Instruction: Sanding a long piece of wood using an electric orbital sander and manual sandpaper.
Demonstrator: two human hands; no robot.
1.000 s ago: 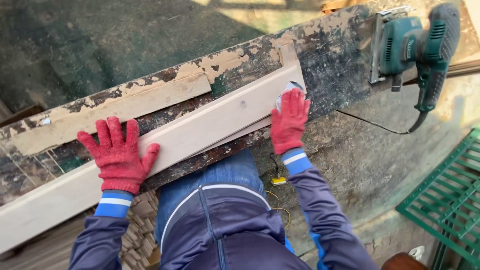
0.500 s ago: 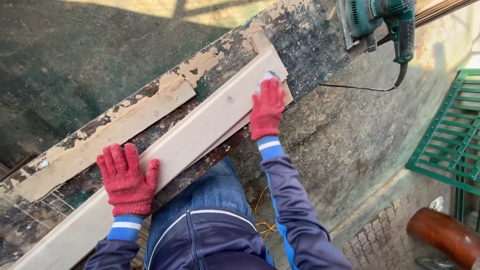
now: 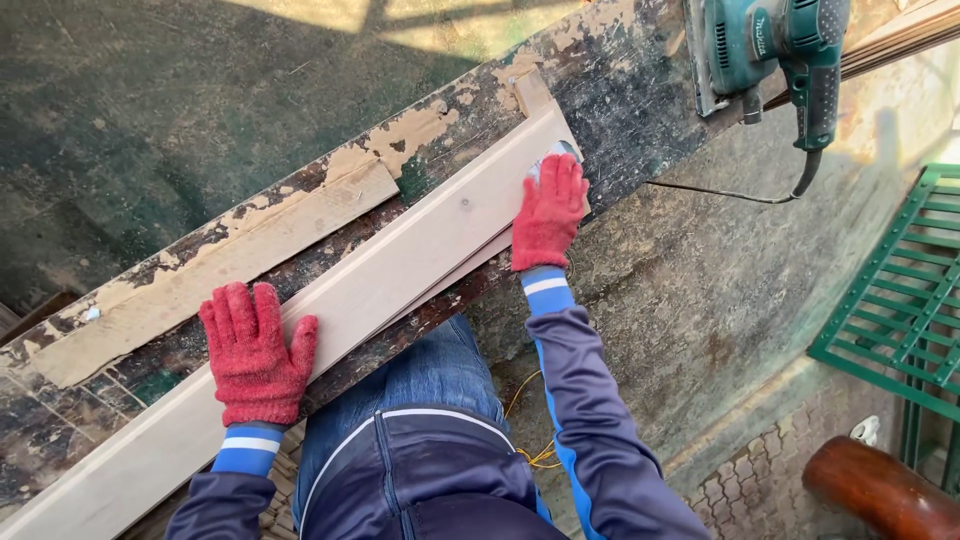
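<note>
— On the pale board's [image 3: 400, 265] far end, the right hand [image 3: 547, 213] presses flat on a sanding pad [image 3: 553, 152].
— And the left hand [image 3: 255, 352]?
— Fingers spread, palm down, pinning that board to the paint-flaked workbench [image 3: 620, 80]; teal sander [image 3: 770, 45] parked beyond.

A long board [image 3: 400, 265] lies along the table [image 3: 620, 90]; a power sander [image 3: 765, 45] rests at its far right end.
</note>
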